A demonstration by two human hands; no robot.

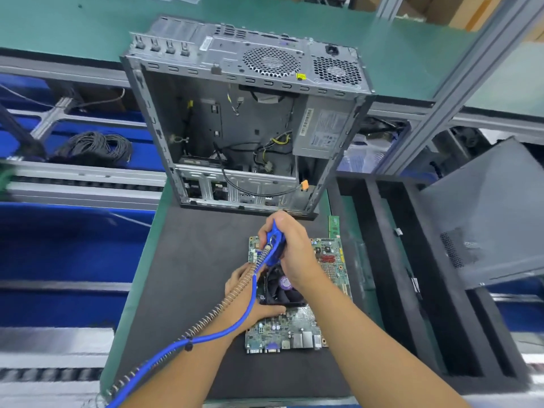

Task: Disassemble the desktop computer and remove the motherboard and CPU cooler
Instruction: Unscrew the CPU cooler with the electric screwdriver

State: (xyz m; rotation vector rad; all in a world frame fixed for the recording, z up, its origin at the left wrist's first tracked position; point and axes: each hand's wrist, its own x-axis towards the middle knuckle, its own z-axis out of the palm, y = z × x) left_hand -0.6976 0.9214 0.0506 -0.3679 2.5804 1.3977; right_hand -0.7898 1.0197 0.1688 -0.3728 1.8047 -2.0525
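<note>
Your two bare forearms reach in from the bottom edge. Along the left one run a blue cable (235, 325) and a coiled metal spring (212, 315), both leading up to the tool.

Biggest on the green bench top (73, 22) is the open grey metal computer case (244, 54). It lies on its side with the interior facing you and its near end at the far edge of the dark grey foam mat (191, 275). A grey boxed power supply (323, 128) sits in the case's right part, and loose black and yellow wires trail across its floor.

Off to your right, a grey metal side panel (494, 216) stands tilted.

The green rectangular motherboard (282, 328) lies flat on the mat, out of the case and on the near side of it, right under your hands. The black square CPU cooler (279, 287), with a purple label at the fan hub, sits on the board's middle.

Your right hand (294, 254) is fisted round the blue handheld power screwdriver (275, 245), held roughly upright over the cooler's far left corner. Its bit is hidden.

Your left hand (250, 293) holds nothing. It lies against the cooler's left side, with its fingers stretched flat on the board along the cooler's near edge.

A narrow green memory stick (333, 226) lies just beside the board's far right corner.
</note>
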